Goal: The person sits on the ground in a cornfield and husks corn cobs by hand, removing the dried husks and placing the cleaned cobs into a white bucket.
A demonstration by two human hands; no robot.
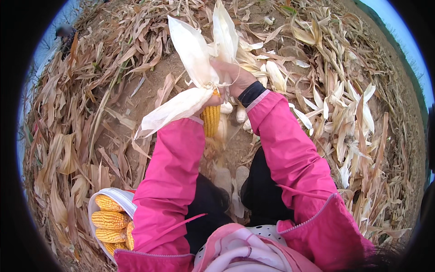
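An ear of corn [210,121] points downward in front of me, its yellow kernels bare at the lower end. My left hand [215,99] is closed around the cob, partly covered by a pale husk leaf [174,108] that hangs out to the left. Above it, my right hand [235,76] is closed on the husk [192,51], whose broad whitish leaves are peeled apart and spread upward. The fingertips of both hands are mostly hidden by husk and cob.
A white bucket [93,209] holding several husked yellow ears [109,221] stands at lower left. Unhusked pale ears [241,114] lie on the soil beyond my feet. Dry stalks and leaves [68,149] cover the ground around. Another person [67,38] is far off at upper left.
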